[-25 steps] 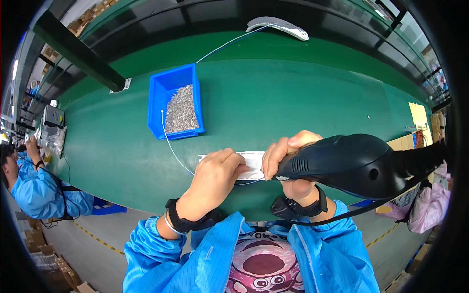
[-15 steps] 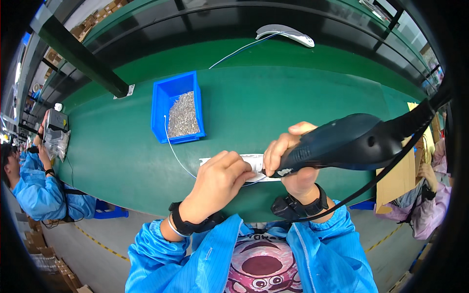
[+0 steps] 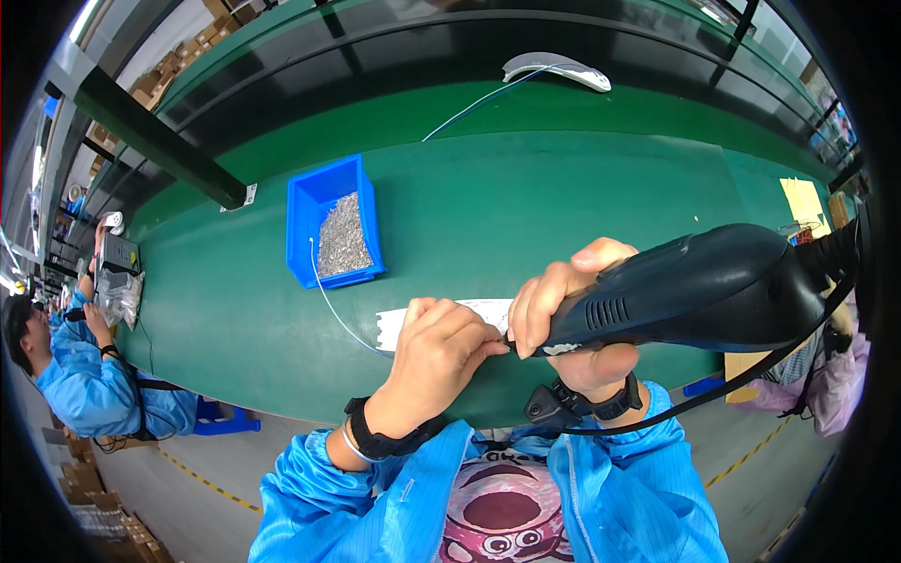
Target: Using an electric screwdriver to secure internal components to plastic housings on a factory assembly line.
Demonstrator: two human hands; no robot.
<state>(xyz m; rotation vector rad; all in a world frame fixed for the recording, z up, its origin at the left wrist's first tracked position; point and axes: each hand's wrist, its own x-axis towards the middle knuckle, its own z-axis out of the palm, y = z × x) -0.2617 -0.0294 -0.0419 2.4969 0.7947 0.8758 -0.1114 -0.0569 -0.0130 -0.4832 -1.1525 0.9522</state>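
Note:
My right hand (image 3: 563,305) is wrapped round a black corded electric screwdriver (image 3: 699,291), which lies almost level with its tip pointing left. At that tip, the thumb and fingers of my left hand (image 3: 434,352) are pinched together. Whatever they hold is too small or too hidden to make out. Beneath both hands a white strip-like plastic part (image 3: 390,328) rests on the bench, its middle partly covered. A thin white cable (image 3: 343,314) curves from beside the left hand up to a blue bin (image 3: 300,211), which holds a heap of small silvery metal pieces (image 3: 345,239).
A curved white part (image 3: 558,68) with a cable lies at the back of the green bench (image 3: 460,202). A dark post (image 3: 155,136) stands at back left. One co-worker in blue (image 3: 84,361) sits left; another's pink sleeve (image 3: 840,380) shows right, near cardboard (image 3: 741,364).
My left fingertips have moved right, off the white part, to the screwdriver's tip. The screwdriver has shifted slightly right in the picture. The whole view has shifted a little.

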